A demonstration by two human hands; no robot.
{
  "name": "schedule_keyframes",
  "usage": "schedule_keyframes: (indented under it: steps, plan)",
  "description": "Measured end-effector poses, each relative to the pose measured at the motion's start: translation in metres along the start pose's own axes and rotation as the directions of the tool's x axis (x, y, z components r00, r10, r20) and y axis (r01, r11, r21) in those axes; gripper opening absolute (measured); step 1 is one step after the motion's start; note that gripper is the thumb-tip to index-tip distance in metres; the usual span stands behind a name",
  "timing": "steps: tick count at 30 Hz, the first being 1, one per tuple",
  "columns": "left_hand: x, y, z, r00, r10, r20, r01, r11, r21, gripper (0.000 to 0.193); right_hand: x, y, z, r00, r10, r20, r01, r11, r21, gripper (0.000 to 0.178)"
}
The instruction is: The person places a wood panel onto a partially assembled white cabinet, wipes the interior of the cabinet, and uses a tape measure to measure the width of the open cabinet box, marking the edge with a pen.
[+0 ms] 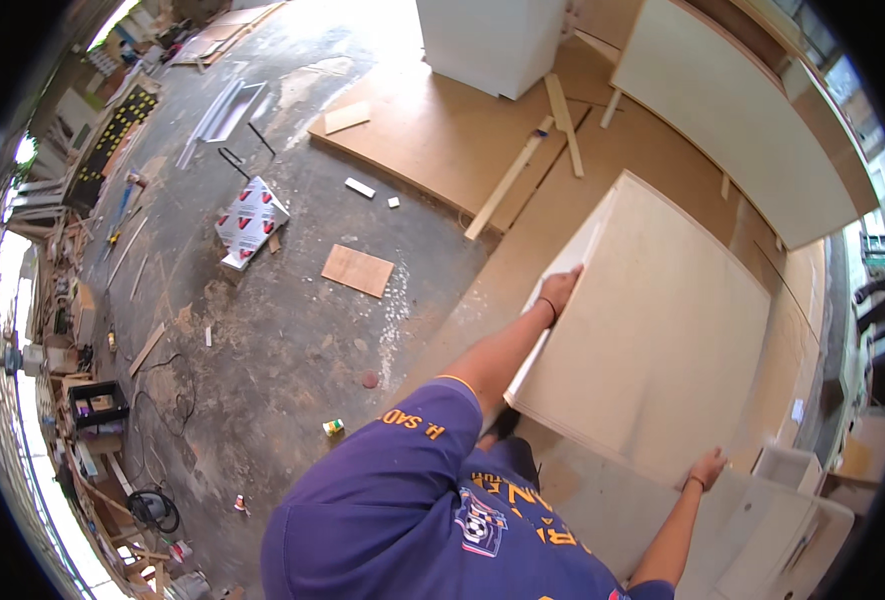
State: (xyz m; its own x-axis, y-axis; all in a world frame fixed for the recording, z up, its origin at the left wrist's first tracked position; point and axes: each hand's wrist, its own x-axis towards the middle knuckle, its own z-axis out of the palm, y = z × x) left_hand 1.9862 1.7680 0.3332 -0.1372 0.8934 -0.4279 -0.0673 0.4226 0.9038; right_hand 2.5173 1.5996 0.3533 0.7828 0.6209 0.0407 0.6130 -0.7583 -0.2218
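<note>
Two hands, left point(559, 288) and right point(707, 467), fingers curled on opposite edges of a smooth pale rectangular plywood panel point(652, 330).

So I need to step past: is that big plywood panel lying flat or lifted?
Lifted: the plywood panel tilts, left hand and right hand gripping its edges.

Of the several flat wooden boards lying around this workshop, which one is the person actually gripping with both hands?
The large pale plywood panel: left hand and right hand grip its edges.
</note>
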Motion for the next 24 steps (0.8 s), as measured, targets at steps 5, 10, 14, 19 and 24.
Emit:
schedule_keyframes:
  steps: [5, 10, 14, 19, 24]
  plan:
    - [-0.027, -0.025, -0.03, 0.967, -0.039, 0.253, 0.04, 0.999, 0.0, 0.072, -0.023, -0.05, -0.017, 0.997, -0.067, -0.046, 0.066, 0.998, -0.012, 0.051]
    - [-0.077, -0.034, -0.028, 0.981, -0.164, 0.104, 0.161, 0.986, 0.043, 0.081, -0.027, -0.027, -0.006, 0.994, -0.105, 0.009, 0.103, 0.987, 0.125, 0.055]
    - [-0.084, -0.028, -0.031, 0.994, -0.099, 0.051, 0.101, 0.994, -0.043, 0.079, -0.016, -0.029, 0.002, 1.0, -0.006, 0.01, 0.005, 0.994, 0.111, 0.055]
    - [-0.08, -0.04, -0.034, 0.999, -0.031, 0.042, 0.031, 1.0, 0.002, 0.074, -0.051, -0.054, -0.042, 0.979, 0.025, 0.2, -0.043, 0.995, 0.087, 0.057]
    - [-0.047, -0.072, -0.022, 0.999, 0.036, -0.017, -0.035, 0.997, 0.068, 0.077, -0.008, -0.003, 0.013, 0.997, -0.07, -0.033, 0.074, 0.986, 0.15, 0.055]
